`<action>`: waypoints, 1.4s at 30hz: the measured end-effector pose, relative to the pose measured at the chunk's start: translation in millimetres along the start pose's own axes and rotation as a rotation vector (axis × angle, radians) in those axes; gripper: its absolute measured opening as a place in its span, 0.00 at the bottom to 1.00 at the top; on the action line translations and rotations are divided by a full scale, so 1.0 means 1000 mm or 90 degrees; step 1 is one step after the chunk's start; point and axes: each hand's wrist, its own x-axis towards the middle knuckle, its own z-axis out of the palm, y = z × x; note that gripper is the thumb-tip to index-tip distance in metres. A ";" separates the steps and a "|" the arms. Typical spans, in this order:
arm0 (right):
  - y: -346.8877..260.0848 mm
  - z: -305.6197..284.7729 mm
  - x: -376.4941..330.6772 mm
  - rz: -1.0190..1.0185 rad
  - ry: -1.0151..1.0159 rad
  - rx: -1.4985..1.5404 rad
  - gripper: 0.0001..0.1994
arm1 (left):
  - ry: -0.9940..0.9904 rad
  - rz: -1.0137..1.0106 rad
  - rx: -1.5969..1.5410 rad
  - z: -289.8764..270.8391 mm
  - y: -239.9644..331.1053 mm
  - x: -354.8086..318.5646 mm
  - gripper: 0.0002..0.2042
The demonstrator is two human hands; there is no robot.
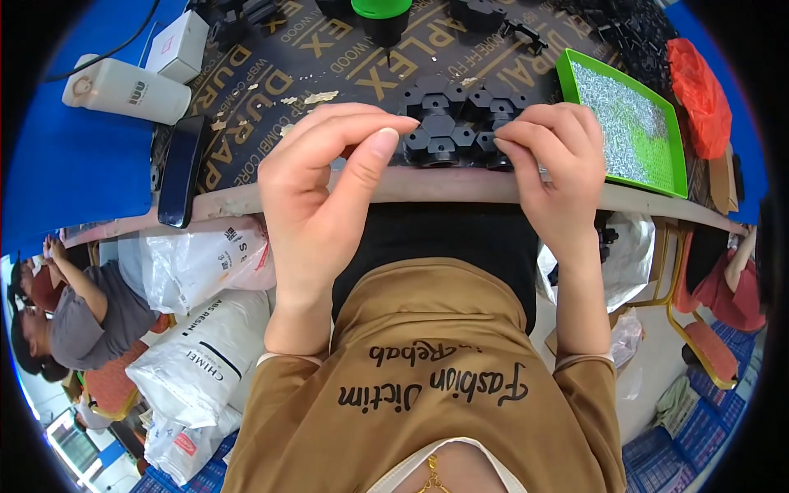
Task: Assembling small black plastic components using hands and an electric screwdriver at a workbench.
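A cluster of black hexagonal plastic parts (450, 119) lies near the front edge of the dark printed worktop (271, 90). My left hand (329, 177) hovers just left of the cluster, thumb and forefinger pinched together; anything between them is too small to see. My right hand (555, 160) rests on the right side of the cluster, its fingertips touching the outer black parts.
A green tray (670, 131) of small silvery pieces sits to the right, an orange bag (700, 94) beyond it. A black phone (181, 168), a white bottle (127, 89) and a white box (179, 45) lie at left. White sacks (201, 345) and seated people are below the table edge.
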 end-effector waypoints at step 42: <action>0.096 -0.090 -0.030 0.417 -0.167 0.012 0.04 | -0.316 0.331 0.363 0.198 -0.013 0.067 0.04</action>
